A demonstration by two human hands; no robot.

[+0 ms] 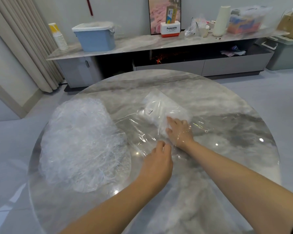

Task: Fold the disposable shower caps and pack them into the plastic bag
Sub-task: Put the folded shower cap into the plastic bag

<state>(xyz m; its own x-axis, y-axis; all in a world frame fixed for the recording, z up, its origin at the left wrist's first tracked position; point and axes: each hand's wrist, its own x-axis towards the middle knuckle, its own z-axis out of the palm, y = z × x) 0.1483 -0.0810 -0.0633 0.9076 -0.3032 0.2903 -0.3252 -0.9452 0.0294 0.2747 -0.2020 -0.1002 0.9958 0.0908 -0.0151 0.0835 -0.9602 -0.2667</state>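
A clear plastic bag (161,108) with a small barcode label lies on the round marble table (227,125), its mouth toward me. My right hand (179,130) is inside the bag, fingers spread flat on a folded white shower cap (176,115) deep in it. My left hand (159,157) pinches the bag's near edge at its mouth. A large heap of loose crumpled clear shower caps (81,144) sits on the table's left side.
Behind the table runs a long low marble-topped cabinet (142,43) with a blue lidded bin (95,38), stacked paper cups (57,36), a white box and clutter. Curtains (24,48) hang at the left. A green bin (287,53) stands at the far right.
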